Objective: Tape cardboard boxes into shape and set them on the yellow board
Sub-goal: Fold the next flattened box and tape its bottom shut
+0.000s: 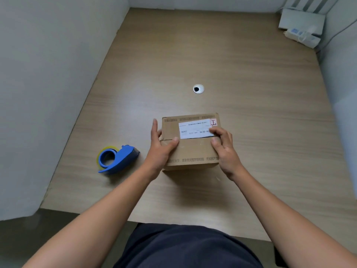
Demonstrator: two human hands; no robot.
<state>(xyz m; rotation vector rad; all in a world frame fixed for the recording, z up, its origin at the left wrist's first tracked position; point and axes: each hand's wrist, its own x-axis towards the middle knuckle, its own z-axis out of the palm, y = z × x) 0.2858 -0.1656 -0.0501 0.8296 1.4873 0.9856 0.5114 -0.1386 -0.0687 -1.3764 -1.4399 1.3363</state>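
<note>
Left hand (162, 149) and right hand (225, 151) are pressing thumbs and fingertips on the brown cardboard box's (193, 151) flaps, presumably closing the seam for taping.

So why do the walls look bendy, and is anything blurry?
Head view: the wide-angle lens bows the walls and desk edges; the far-right edge smears; soft even light, faint shadows under the cardboard box and tape dispenser; label print is too soft to read.
</note>
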